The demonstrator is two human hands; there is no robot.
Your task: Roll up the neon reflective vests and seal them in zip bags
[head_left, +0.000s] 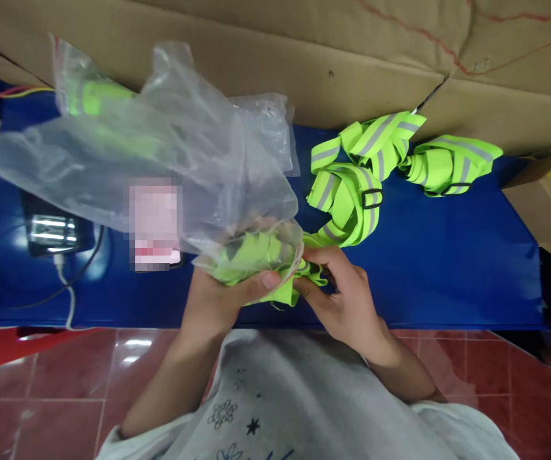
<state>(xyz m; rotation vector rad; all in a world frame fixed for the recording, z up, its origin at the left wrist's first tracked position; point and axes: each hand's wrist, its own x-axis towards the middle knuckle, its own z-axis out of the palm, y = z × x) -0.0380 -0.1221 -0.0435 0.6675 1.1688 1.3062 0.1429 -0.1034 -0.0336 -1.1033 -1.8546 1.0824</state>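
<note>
A clear plastic bag (237, 166) spreads up and left from my hands, its mouth facing right. Inside the mouth sits a bunched neon-yellow reflective strap (251, 252), part of it sticking out. My left hand (227, 291) is wrapped round the bag and strap from the left, thumb on top; its other fingers are mostly hidden. At the bag's opening, my right hand (340, 287) pinches the protruding end of the strap between thumb and fingers. Just beyond it lie coiled reflective straps (345, 201) with a black buckle (372, 199).
Another strap bundle (452, 167) lies farther right, near a cardboard box (548, 204). Flat plastic bags (268, 128) and a bagged strap (98, 99) are at the back. A blurred-out phone (155, 223), a black device (55, 227) and cables occupy the left of the blue table (448, 275).
</note>
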